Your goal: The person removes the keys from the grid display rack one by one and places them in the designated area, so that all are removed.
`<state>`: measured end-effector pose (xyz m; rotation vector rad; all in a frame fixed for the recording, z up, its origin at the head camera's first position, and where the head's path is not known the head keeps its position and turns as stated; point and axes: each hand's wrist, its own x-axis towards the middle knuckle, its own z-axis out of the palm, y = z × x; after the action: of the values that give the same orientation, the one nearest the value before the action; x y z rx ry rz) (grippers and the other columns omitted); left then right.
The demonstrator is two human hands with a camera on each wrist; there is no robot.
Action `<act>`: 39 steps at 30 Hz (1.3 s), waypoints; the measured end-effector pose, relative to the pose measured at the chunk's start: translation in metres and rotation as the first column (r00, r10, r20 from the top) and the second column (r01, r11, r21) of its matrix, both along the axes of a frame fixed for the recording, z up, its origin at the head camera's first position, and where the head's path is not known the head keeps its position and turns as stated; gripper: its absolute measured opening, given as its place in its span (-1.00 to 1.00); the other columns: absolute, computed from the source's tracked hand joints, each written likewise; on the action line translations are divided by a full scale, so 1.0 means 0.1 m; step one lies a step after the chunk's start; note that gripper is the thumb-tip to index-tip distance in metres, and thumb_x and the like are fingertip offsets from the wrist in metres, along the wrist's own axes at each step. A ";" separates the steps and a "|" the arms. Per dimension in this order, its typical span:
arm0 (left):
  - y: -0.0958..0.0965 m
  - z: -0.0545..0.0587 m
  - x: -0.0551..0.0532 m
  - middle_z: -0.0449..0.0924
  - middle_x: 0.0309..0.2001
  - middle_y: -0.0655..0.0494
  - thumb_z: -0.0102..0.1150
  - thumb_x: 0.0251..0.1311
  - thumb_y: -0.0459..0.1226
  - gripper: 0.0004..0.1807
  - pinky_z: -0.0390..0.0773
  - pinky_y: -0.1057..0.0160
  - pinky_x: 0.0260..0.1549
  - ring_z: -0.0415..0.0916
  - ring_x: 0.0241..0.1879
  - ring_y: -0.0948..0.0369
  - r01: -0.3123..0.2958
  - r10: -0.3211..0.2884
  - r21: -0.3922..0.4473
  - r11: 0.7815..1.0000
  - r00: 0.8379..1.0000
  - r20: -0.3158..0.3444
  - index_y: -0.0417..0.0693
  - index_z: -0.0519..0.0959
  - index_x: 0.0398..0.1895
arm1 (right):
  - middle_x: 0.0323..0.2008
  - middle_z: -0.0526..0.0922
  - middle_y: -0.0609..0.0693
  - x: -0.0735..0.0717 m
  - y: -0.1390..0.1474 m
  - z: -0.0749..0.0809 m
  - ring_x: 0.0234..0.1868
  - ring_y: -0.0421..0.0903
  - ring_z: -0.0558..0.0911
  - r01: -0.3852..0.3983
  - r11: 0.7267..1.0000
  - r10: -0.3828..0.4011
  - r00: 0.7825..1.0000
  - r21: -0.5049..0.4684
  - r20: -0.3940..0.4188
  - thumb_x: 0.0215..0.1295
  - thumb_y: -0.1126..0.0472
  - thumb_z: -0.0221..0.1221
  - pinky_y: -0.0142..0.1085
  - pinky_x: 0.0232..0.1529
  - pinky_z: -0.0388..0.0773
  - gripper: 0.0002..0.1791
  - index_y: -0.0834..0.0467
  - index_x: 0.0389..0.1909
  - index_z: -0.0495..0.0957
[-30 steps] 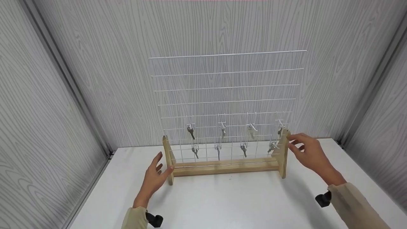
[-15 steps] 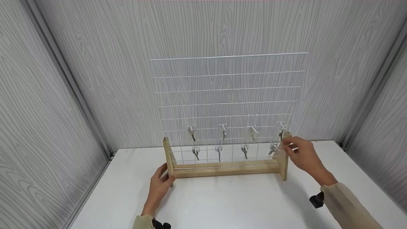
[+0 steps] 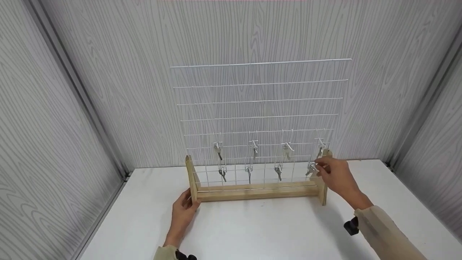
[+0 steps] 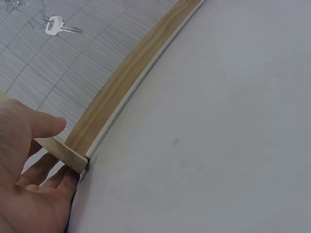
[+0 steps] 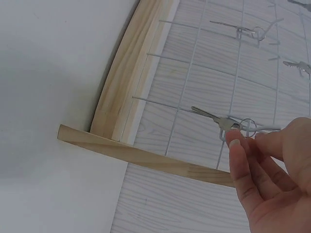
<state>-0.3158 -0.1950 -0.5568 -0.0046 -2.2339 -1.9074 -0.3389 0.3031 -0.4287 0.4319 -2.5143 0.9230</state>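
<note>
A white wire grid point(image 3: 263, 116) stands upright in a wooden base point(image 3: 256, 192), with several keys hanging by rings from white hooks. My left hand point(image 3: 183, 213) holds the base's left end board point(image 4: 63, 154), thumb on one side and fingers on the other. At the lower right hook, my right hand point(image 3: 335, 177) has its thumb and index finger brought together at a silver key point(image 5: 226, 123). They pinch it near its ring point(image 5: 248, 127), which is still round the hook; the exact contact is partly hidden by the fingertips.
Another key point(image 3: 321, 144) hangs just above the right hand, close to the base's right end board point(image 3: 322, 191). The base rests on a white table point(image 3: 260, 231). A wood-grain panel point(image 3: 252, 29) rises behind the grid, with side panels left and right.
My right hand has moved left from the right end board to the lower right key. My left hand has moved in and closed round the left end board.
</note>
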 end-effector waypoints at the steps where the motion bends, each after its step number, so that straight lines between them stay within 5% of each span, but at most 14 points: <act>1: 0.00 0.00 0.00 0.24 0.59 -0.38 0.26 0.49 -0.39 -0.28 0.42 -0.04 0.48 0.25 0.57 -0.30 0.002 -0.002 0.000 1.000 1.000 0.007 -0.30 0.23 0.63 | -0.15 0.78 0.35 0.00 -0.01 -0.01 -0.28 0.16 0.83 0.001 1.000 -0.001 1.000 -0.001 0.006 0.46 0.49 0.23 -0.40 -0.37 0.72 -0.76 0.42 0.08 0.68; 17: -0.06 -0.02 0.00 0.24 0.61 -0.31 0.21 0.50 -0.38 -0.31 0.53 -0.04 0.41 0.24 0.57 -0.28 0.007 -0.007 -0.003 1.000 0.999 0.051 -0.23 0.26 0.63 | -0.17 0.78 0.36 -0.07 -0.09 -0.01 -0.39 0.10 0.83 0.006 1.000 -0.007 1.000 -0.008 -0.021 0.45 0.51 0.22 -0.50 -0.53 0.61 -0.78 0.46 0.03 0.71; 31: -0.06 -0.04 0.02 0.26 0.60 -0.32 0.20 0.51 -0.37 -0.34 0.55 -0.05 0.39 0.29 0.55 -0.29 -0.012 0.013 -0.026 1.000 0.998 0.059 -0.23 0.29 0.61 | -0.16 0.78 0.36 -0.05 -0.13 -0.07 -0.37 0.09 0.82 0.026 0.998 -0.026 1.000 -0.050 -0.008 0.43 0.52 0.23 -0.47 -0.46 0.65 -0.82 0.41 -0.03 0.72; 39: -0.03 -0.04 0.01 0.27 0.59 -0.31 0.19 0.51 -0.36 -0.35 0.54 -0.09 0.40 0.30 0.55 -0.28 -0.004 0.004 -0.008 1.000 0.999 0.053 -0.23 0.30 0.61 | -0.18 0.78 0.31 -0.05 -0.13 -0.09 -0.27 0.12 0.79 0.065 0.998 -0.066 0.998 -0.026 -0.013 0.46 0.46 0.23 -0.21 -0.32 0.75 -0.85 0.37 -0.06 0.72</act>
<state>-0.3146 -0.1981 -0.5610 0.0492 -2.2739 -1.9180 -0.3437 0.2904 -0.4378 0.3445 -2.4862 0.9229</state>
